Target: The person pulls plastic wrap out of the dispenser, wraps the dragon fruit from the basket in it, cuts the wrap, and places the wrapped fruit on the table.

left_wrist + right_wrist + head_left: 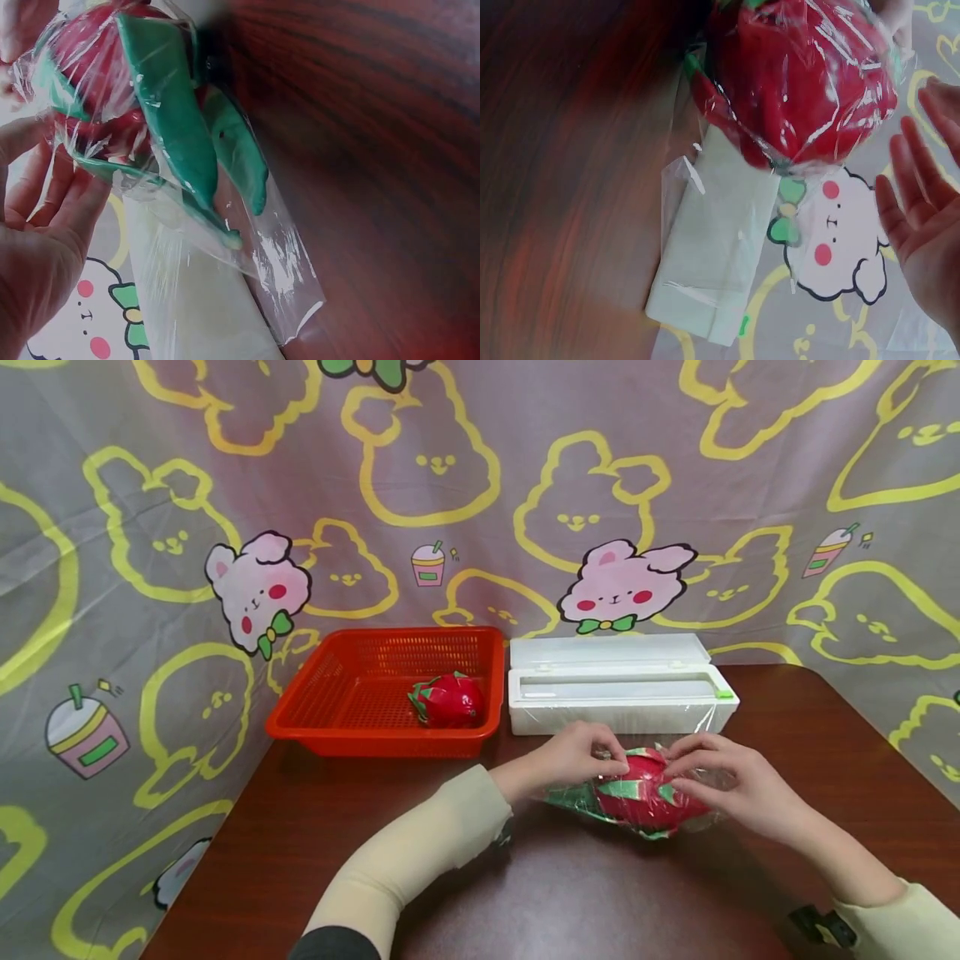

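Note:
A red dragon fruit (648,793) with green scales, wrapped in clear plastic film (686,184), lies on the table between both hands. In the head view my left hand (581,756) pinches film at the fruit's upper left, thumb and index finger close together. Its other fingers are spread loosely in the left wrist view, beside a green scale (169,105). My right hand (738,777) is at the fruit's right side, fingers bent loosely and apart. From the right wrist view, its fingers (919,169) stand off the fruit. Loose film extends past the fruit's ends.
Behind the hands stands a white cling film box (600,714) with its lid raised. An orange-red basket (390,743) at the left holds a second dragon fruit (453,700). A patterned curtain (480,485) hangs behind the brown table (585,893).

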Motion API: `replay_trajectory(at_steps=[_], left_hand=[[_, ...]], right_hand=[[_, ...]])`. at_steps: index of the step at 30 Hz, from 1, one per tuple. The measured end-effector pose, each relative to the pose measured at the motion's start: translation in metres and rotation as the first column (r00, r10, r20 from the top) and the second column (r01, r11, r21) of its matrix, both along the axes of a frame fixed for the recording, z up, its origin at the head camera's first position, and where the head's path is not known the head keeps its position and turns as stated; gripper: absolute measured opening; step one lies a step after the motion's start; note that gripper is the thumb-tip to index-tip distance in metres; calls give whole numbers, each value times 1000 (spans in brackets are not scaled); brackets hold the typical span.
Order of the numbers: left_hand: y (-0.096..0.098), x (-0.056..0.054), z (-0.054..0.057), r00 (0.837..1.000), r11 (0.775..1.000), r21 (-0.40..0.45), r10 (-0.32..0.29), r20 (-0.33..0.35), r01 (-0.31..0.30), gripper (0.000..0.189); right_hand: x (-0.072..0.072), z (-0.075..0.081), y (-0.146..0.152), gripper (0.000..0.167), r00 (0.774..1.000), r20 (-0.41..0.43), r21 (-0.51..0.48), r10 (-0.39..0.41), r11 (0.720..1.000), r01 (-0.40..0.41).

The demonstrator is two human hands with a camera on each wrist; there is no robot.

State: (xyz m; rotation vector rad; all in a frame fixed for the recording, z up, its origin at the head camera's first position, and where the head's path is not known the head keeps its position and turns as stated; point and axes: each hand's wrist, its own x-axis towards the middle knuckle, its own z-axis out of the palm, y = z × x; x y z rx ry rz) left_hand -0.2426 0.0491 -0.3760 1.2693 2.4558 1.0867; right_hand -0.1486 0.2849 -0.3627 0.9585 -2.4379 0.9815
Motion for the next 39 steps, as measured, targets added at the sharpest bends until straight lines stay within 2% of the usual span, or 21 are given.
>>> replay_trajectory(at_steps=[5, 10, 13, 16, 21, 23, 25, 27, 28, 29, 31, 32, 35, 39], left_hand=[[2, -6, -1, 999, 1000, -5, 18, 36, -18, 7], [4, -8, -2, 997, 1000, 0, 30, 69, -30, 6], [5, -9, -3, 992, 999, 18, 29, 121, -32, 6], [5, -12, -5, 973, 997, 75, 18, 232, -37, 8], [0, -20, -9, 917, 975, 171, 63, 394, -140, 12], [-5, -21, -9, 921, 966, 184, 104, 376, -184, 11], [-10, -19, -7, 945, 965, 194, 111, 308, -177, 11], [-16, -16, -2, 983, 978, 177, 81, 162, -110, 15], [-18, -14, 1, 996, 986, 156, 47, 72, -58, 19], [-19, -11, 4, 1000, 991, 135, 3, 6, -4, 25], [-21, -8, 7, 991, 993, 68, -85, -100, 92, 38], [-22, -6, 7, 984, 991, 32, -123, -128, 128, 44], [-23, -4, 2, 978, 983, -57, -177, -112, 172, 59], [-23, -3, -11, 978, 979, -109, -184, -99, 173, 71]], right_hand=[[-2, -3, -3, 46, 995, -30, -2, 98, 995, -99], [-6, -8, -5, 44, 998, -4, 46, 59, 997, -59], [-7, -12, -4, 41, 999, 28, 57, 21, 998, -22], [-9, -15, -1, 38, 998, 56, 64, -3, 998, 0], [-13, -17, 1, 36, 993, 111, 54, -29, 998, 23], [-14, -17, 2, 35, 990, 136, 49, -35, 998, 29], [-14, -17, 3, 34, 988, 146, 53, -46, 998, 39], [-15, -16, 4, 34, 988, 144, 60, -54, 997, 46], [-15, -15, 4, 34, 988, 143, 63, -60, 997, 51], [-16, -14, 5, 34, 989, 135, 69, -62, 996, 54], [-17, -14, 6, 34, 987, 144, 68, -68, 996, 58], [-19, -14, 6, 34, 987, 149, 67, -66, 996, 57], [-23, -14, 5, 33, 984, 169, 69, -56, 997, 45], [-27, -15, 3, 33, 984, 170, 65, -49, 997, 39]])
